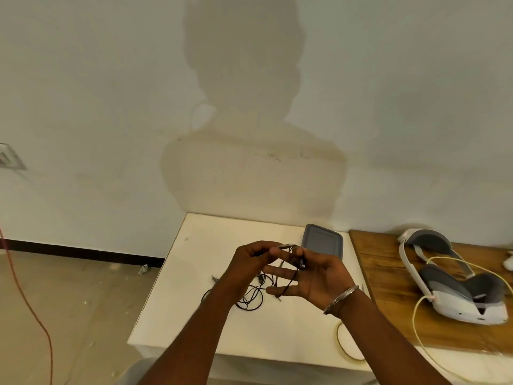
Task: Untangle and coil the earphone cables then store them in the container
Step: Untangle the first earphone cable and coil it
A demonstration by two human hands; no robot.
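Above the white table [172,315], I watch the left hand [251,257] pinch the black cable [302,264] between curled fingers. The right hand [319,276] holds its fingers straight and spread, with the cable looped across them. The rest of the cable lies in a loose tangle near the table's middle, and the grey container [322,241] sits at its far right corner.

Both forearms extend forward, hands close together. Left hand [254,257]: fingers curled, pinch grip on the earphone cable [291,280]. Right hand [322,279]: palm turned inward, fingers straight and spread (bangle [341,298] at the wrist).
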